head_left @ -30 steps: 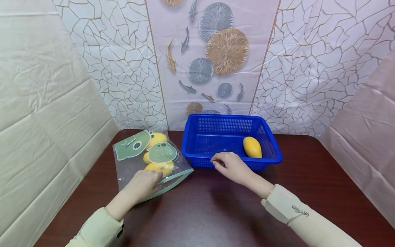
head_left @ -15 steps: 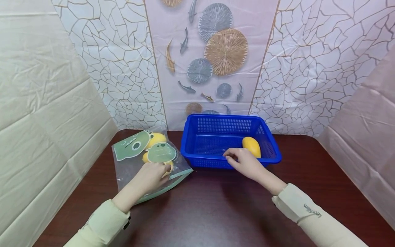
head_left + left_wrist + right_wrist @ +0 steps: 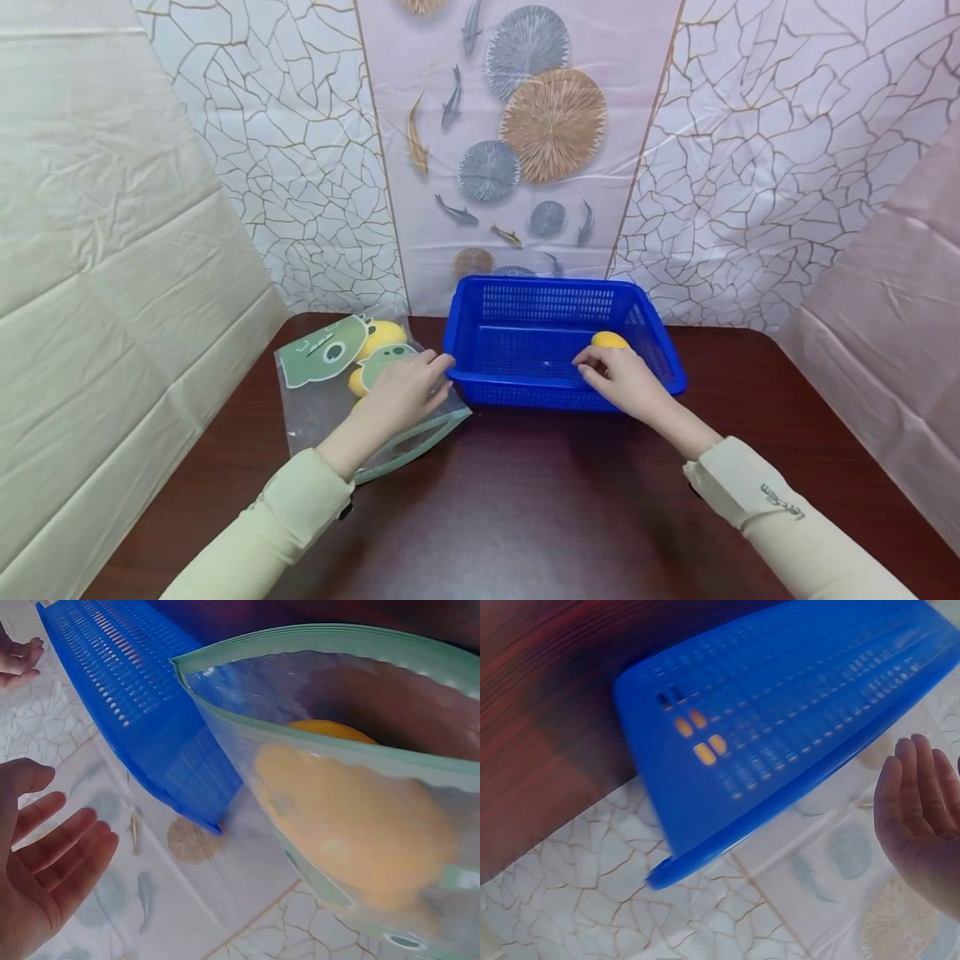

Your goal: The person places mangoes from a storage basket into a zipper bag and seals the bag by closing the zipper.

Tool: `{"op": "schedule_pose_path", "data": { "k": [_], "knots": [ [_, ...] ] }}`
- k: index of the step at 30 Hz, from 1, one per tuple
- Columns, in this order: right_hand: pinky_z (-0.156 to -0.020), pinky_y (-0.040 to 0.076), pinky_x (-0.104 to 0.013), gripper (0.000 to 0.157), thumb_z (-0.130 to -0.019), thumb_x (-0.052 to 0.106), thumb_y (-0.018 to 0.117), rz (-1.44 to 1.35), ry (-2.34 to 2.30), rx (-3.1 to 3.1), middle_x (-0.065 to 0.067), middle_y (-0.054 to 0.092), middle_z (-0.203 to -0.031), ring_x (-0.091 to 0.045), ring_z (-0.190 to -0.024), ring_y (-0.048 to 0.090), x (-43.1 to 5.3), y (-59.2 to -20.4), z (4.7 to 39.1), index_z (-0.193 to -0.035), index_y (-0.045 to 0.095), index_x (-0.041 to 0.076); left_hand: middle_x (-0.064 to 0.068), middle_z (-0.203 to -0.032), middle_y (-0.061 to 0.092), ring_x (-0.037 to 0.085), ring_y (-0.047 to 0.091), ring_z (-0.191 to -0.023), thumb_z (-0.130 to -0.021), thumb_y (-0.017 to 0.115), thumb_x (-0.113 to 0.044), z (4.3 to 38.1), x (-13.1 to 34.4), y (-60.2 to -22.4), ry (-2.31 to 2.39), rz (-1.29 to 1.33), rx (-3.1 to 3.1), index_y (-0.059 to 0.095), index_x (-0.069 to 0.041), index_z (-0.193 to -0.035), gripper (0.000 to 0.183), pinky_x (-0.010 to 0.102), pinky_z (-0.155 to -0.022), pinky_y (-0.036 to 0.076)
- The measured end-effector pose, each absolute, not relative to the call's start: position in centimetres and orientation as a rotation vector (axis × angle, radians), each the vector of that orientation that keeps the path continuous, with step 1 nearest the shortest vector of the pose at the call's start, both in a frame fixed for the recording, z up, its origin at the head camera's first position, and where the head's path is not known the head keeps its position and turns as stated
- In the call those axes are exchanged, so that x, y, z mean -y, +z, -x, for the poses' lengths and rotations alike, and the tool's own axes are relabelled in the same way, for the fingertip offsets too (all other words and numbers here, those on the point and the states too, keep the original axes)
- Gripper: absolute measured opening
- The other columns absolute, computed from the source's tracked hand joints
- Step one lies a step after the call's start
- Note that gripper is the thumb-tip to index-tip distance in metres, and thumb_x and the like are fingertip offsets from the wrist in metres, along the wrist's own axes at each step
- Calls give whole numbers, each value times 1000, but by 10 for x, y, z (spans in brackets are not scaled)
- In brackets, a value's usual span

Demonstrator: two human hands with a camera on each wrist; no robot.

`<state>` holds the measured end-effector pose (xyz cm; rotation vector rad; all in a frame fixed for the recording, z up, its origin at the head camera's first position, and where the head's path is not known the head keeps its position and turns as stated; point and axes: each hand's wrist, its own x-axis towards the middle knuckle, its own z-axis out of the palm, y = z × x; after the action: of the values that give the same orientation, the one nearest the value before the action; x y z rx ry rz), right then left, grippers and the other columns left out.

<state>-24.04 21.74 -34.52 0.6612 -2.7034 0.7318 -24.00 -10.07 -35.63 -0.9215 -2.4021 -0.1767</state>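
A yellow mango (image 3: 609,339) lies inside the blue plastic basket (image 3: 517,395), at its right end, partly hidden by my right hand (image 3: 622,382). That hand hovers over the front rim with loosely bent fingers and holds nothing; the right wrist view shows its straight fingers (image 3: 911,776). My left hand (image 3: 397,396) is above the zip bag (image 3: 307,417), fingertips right at the basket's left rim. Nothing is in its grasp, and its fingers (image 3: 71,844) are spread in the left wrist view. Several mangoes (image 3: 384,336) are in the clear bag with green cartoon prints, its green-edged mouth gaping.
Both the bag and the basket stand on a dark reddish-brown table (image 3: 480,517), side by side near its back edge. A patterned cloth (image 3: 517,233) hangs behind, and pale cloth walls (image 3: 112,292) close in the sides.
My left hand has risen from the bag's mouth and moved right to the basket's left rim. My right hand has moved right along the front rim toward the mango in the basket.
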Motion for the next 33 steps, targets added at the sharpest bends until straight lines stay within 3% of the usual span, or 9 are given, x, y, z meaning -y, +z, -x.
{"op": "schedule_pose_path", "data": {
  "k": [13,18,27,33],
  "knots": [
    [-60,46,-28,13,-86,3,60,-578,656,2736,-10,67,-80,-16,-67,58,-240,-340,251,-95,67,-3,8,-105,63,24,59,-91,-88,62,-26,266,59,-353,-234,966,2468,60,-10,-118,34,35,-70,52],
    [-63,48,-32,16,-87,3,59,-579,634,2773,-11,66,-82,-18,-70,59,-245,-338,253,-99,66,-3,9,-120,61,26,58,-107,-91,59,-33,273,48,-355,-248,944,2545,56,-13,-127,41,39,-84,52],
    [-63,49,-33,20,-87,7,62,-615,641,2757,-12,67,-83,-21,-71,61,-250,-338,262,-105,64,-2,13,-146,41,35,38,-134,-89,56,-52,295,37,-353,-246,865,2679,42,-23,-142,62,53,-103,38],
    [-80,51,-47,29,-91,18,61,-624,637,2811,-21,66,-104,-33,-92,62,-254,-338,266,-112,62,-2,9,-151,33,35,26,-141,-86,51,-62,308,35,-355,-190,866,2753,34,-29,-145,70,57,-106,32]
  ]
}}
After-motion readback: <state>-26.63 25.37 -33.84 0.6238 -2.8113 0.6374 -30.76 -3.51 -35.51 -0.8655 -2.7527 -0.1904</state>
